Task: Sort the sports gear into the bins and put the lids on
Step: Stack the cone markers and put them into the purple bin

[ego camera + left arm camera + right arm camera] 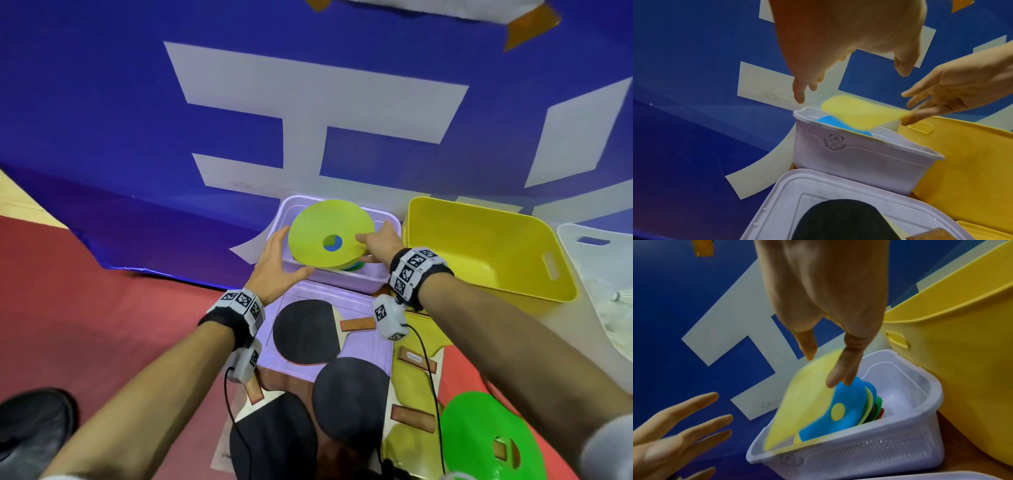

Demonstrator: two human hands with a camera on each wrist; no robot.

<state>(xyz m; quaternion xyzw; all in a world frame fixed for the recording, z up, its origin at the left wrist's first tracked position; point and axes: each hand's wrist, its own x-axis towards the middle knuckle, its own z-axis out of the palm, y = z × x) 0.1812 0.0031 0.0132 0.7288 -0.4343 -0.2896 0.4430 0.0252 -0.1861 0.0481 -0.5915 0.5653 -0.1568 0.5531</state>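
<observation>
A yellow-green flat disc cone (329, 233) leans tilted over the lilac bin (346, 279), blurred in the wrist views. My right hand (375, 240) touches the disc's right edge with straight fingers (838, 374). Below the disc a blue disc (851, 410) and several other coloured discs stand stacked in the bin. My left hand (289, 255) hovers open by the bin's left rim, holding nothing. Three black table tennis paddles (305, 335) lie near me, partly on the lilac lid (342, 294).
An empty yellow bin (486, 246) stands right of the lilac one, a white lid (596, 246) beyond it. A yellow lid (411, 387) lies under a paddle. A green disc (479, 435) lies at bottom right. A blue banner (137, 137) rises behind the bins.
</observation>
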